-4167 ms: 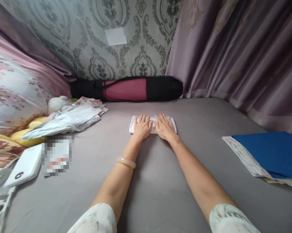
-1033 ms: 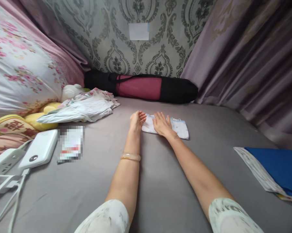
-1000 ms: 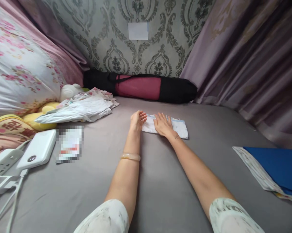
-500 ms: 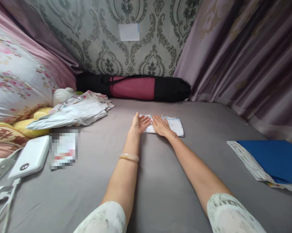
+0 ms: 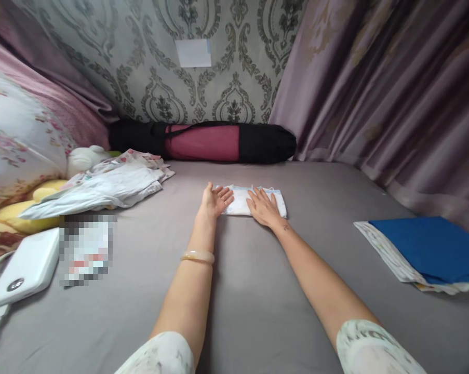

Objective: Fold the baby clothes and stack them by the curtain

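Note:
A small folded white cloth with pale blue edging lies flat on the grey bed sheet. My right hand rests palm down on its right part, fingers spread. At the cloth's left end is my left hand, palm turned up and fingers stretched out. Nothing is held in either hand. A pale bangle circles my left forearm.
Rumpled light garments lie at the left, near a white power bank with a cable. On the right is a folded stack topped with blue cloth. A black and pink long bag lies along the wall.
My right hand has slid to the right across the folded cloth, and my hands are farther apart. The view has turned slightly to the right.

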Available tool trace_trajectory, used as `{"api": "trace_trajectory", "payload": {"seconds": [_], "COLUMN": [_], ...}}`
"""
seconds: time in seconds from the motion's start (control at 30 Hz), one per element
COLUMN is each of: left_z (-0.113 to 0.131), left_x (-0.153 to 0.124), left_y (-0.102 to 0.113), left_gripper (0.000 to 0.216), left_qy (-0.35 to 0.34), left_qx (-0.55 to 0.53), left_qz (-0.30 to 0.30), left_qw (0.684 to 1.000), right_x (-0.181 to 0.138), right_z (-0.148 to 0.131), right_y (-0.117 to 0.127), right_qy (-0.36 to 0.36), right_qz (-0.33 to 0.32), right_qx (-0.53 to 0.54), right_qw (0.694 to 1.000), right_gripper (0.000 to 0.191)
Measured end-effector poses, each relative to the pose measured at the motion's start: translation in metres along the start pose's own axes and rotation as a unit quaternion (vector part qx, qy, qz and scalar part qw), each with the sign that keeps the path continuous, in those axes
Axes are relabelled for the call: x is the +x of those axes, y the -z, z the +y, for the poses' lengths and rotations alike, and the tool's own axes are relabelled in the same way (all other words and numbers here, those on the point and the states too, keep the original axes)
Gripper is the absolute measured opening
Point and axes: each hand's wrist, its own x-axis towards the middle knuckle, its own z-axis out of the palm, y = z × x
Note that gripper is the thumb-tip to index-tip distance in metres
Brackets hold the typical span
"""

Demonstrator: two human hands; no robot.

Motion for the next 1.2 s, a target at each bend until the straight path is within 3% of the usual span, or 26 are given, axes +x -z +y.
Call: {"api": "trace_trajectory", "payload": {"seconds": [0.17, 0.3, 0.67, 0.83, 0.9, 1.0, 1.07, 1.13, 1.2], "left_z": [0.001, 0.002, -0.001, -0.01, -0.018, -0.032, -0.039, -0.044, -0.047], "left_x": [-0.001, -0.002, 0.005, 0.005, 0.003, -0.002, -0.006, -0.007, -0.007], "left_y": [-0.001, -0.003, 0.002, -0.005, -0.011, -0.019, -0.023, -0.024, -0.024], "left_gripper": [0.045, 0.048, 0.051, 0.045, 0.037, 0.029, 0.029, 0.03, 0.028], "left_qy": [-0.004, -0.005, -0.019, -0.102, -0.176, -0.276, -0.306, -0.318, -0.324], "left_qx": [0.01, 0.006, 0.01, 0.147, 0.283, 0.5, 0.592, 0.635, 0.642], "left_qz": [-0.003, -0.038, -0.011, -0.01, -0.029, -0.07, -0.088, -0.109, -0.136], "left_qw": [1.0, 0.999, 1.0, 0.984, 0.943, 0.818, 0.741, 0.696, 0.682], "right_x": [0.0, -0.001, 0.002, 0.002, 0.001, -0.001, -0.001, 0.0, 0.002], "right_z": [0.011, 0.033, 0.055, 0.056, 0.055, 0.054, 0.055, 0.058, 0.062], "right_y": [0.01, 0.019, 0.008, 0.011, 0.013, 0.017, 0.019, 0.02, 0.019], "right_qy": [0.008, -0.022, -0.038, -0.038, -0.043, -0.103, -0.167, -0.212, -0.23], "right_qz": [-0.026, -0.003, -0.029, -0.036, -0.013, 0.061, 0.096, 0.104, 0.107], "right_qx": [0.034, 0.011, 0.015, 0.036, 0.031, 0.012, 0.006, 0.012, 0.024], "right_qw": [0.999, 1.0, 0.999, 0.998, 0.998, 0.993, 0.981, 0.972, 0.967], "right_gripper": [0.059, 0.059, 0.056, 0.055, 0.054, 0.05, 0.044, 0.04, 0.038]}}
